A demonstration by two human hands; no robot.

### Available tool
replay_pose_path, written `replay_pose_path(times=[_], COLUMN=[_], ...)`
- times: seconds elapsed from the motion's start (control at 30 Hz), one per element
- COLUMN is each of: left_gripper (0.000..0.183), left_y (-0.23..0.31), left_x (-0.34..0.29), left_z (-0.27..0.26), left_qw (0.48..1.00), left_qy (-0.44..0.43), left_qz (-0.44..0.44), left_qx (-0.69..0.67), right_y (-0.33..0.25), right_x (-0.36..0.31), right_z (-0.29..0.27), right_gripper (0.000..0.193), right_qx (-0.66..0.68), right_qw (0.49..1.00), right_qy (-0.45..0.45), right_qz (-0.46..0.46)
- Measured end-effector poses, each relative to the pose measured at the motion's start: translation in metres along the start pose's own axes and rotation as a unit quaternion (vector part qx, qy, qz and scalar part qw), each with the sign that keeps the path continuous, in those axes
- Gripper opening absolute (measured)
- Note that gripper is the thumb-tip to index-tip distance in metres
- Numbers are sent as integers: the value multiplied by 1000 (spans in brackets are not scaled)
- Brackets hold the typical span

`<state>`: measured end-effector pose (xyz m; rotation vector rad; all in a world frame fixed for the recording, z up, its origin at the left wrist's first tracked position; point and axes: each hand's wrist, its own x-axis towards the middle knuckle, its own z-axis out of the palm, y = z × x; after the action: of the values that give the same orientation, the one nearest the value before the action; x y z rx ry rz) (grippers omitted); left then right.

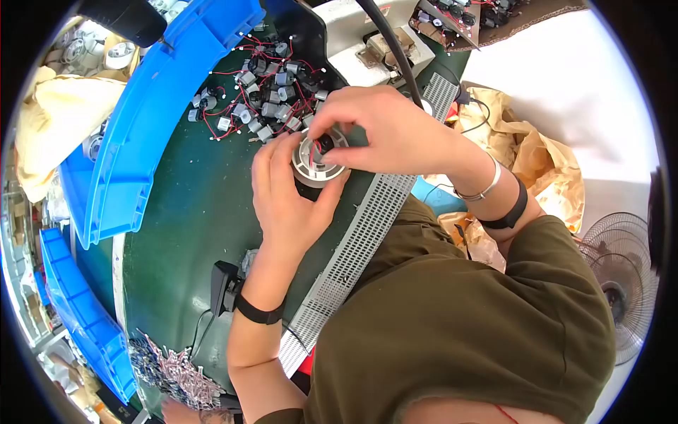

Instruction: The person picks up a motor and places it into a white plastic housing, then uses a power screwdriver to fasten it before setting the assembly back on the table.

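My left hand (pixel 286 194) is closed around the side of a round white plastic housing (pixel 305 169), with its open ringed face turned up. Over that opening, thumb and forefinger of my right hand (pixel 385 131) pinch a small motor (pixel 325 143), dark at its end, with a red wire beside it. The motor sits at least partly inside the housing; my fingers hide the rest. Just beyond my hands lies a loose pile of small grey motors (pixel 272 95) with red wires and white plugs.
A blue bin (pixel 134 152) stands on the green table (pixel 191 205) at the left. A perforated metal strip (pixel 353 244) edges the table near me. A black box-shaped device (pixel 224 286) sits by my left forearm. Bundled wires (pixel 180 374) lie at lower left, beside another person's hand (pixel 180 411).
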<state>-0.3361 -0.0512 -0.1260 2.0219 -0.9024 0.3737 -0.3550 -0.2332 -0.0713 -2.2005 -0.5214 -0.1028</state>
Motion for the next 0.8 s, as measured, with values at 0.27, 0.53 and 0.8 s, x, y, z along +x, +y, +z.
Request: replay_pose_path(times=[0.27,0.53,0.8], left_gripper=[75,66,52], left_y=[-10,-17,-14], left_x=[-5,-13,-12], left_z=[-5,-10,-1], left_qw=[998,988,991], left_qy=[30,3,-24], left_qz=[15,140,120], left_qx=[-61,57,55], right_y=[-9,-46,-69], right_x=[-4,128,172], right_z=[6,-13,-37], right_gripper=[27,71,70], right_qx=[-175,-58,202], right_qw=[979,860,938], right_qy=[-30,452,249], right_qz=[-103,-230,-132])
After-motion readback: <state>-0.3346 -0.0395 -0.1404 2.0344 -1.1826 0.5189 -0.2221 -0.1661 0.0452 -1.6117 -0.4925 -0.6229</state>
